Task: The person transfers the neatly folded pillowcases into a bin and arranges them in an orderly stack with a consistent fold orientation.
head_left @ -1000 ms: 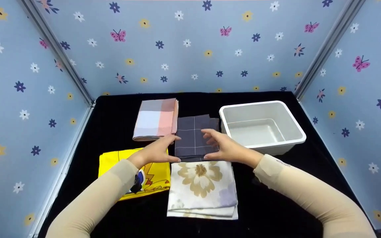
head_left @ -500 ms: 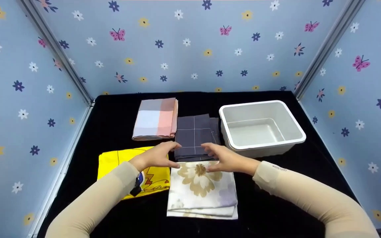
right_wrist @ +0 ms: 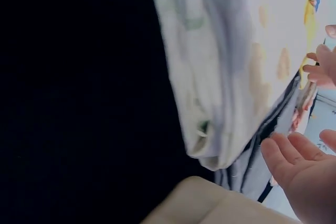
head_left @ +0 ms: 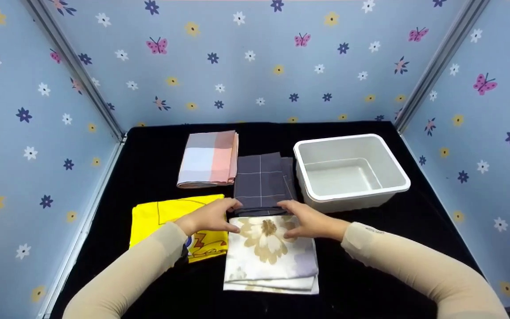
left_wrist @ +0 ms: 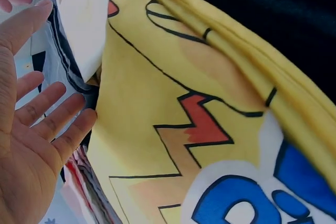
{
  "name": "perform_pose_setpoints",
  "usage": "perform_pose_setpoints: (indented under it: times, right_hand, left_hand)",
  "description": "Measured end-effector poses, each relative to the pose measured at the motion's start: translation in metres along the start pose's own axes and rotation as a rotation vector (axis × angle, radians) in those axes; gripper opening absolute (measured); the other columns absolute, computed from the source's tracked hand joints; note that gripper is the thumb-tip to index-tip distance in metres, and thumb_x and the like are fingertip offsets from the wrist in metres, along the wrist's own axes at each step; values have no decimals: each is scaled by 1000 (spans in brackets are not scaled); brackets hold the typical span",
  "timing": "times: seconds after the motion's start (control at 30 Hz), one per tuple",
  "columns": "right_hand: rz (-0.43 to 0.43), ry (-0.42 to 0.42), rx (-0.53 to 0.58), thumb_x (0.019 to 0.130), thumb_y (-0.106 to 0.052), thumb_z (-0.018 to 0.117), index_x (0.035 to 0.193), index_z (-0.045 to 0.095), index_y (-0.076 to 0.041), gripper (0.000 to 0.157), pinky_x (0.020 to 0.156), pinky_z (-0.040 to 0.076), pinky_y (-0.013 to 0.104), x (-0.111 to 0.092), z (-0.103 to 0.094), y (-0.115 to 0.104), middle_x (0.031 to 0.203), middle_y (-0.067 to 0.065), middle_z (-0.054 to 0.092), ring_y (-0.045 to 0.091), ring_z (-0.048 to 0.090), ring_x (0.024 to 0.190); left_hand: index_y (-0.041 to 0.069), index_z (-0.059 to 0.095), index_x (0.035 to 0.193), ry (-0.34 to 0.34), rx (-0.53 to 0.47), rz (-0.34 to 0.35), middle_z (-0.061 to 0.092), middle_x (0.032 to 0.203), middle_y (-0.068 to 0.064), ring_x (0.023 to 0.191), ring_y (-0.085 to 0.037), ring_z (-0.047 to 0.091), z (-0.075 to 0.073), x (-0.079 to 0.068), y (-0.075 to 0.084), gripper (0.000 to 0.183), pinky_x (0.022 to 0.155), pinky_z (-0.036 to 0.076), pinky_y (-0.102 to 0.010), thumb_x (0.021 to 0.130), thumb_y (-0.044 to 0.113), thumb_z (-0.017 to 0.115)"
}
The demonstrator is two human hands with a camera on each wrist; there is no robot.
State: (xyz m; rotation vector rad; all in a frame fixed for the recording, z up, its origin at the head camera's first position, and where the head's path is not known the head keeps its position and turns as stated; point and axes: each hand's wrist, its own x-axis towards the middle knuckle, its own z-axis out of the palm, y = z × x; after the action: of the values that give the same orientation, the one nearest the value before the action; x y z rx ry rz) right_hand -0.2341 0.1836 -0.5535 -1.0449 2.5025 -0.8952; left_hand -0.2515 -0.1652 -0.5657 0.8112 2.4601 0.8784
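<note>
A folded white cloth with a beige flower print [head_left: 268, 257] lies nearest the person on the table. My left hand [head_left: 213, 216] is at its upper left corner, thumb and fingers spread and holding nothing. At the upper right corner is my right hand [head_left: 310, 220], its fingers also apart with nothing between them. In the left wrist view the left hand [left_wrist: 31, 145] shows its palm beside a folded yellow cartoon-print cloth [left_wrist: 142, 114]. The right wrist view has the right hand [right_wrist: 304, 169] near the flowered cloth's folded edge. Behind it lies a dark grey checked cloth [head_left: 259, 181].
A pink, grey and white checked folded cloth [head_left: 208, 159] lies at the back left. On the right stands a white plastic bin [head_left: 352, 197] with nothing in it. Black fabric [head_left: 361, 252] covers the table, and patterned blue panels [head_left: 255, 62] enclose it.
Both hands have drawn back toward the person, from over the dark grey checked cloth to the flowered cloth's upper corners. The cloths and the bin stay in place.
</note>
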Motion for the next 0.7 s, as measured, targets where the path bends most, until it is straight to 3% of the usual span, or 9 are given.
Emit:
perform_pose_setpoints:
  times: [0.27,0.7]
  right_hand:
    - [45,11,-37,84,-22,93,154,47,9,89,125,43,57,-7,7,9,154,29,57,44,55,145]
    - [126,1,-58,81,-20,93,152,50,10,88,120,48,58,-12,15,25,147,31,60,45,61,136]
  left_hand:
    - [-5,58,146,-11,-22,-8,66,145,-23,128,-39,65,7,-1,-2,74,116,53,-54,90,31,89]
    - [2,68,134,-48,26,-40,73,130,-16,122,-33,69,7,4,-7,57,113,55,-51,90,31,90]
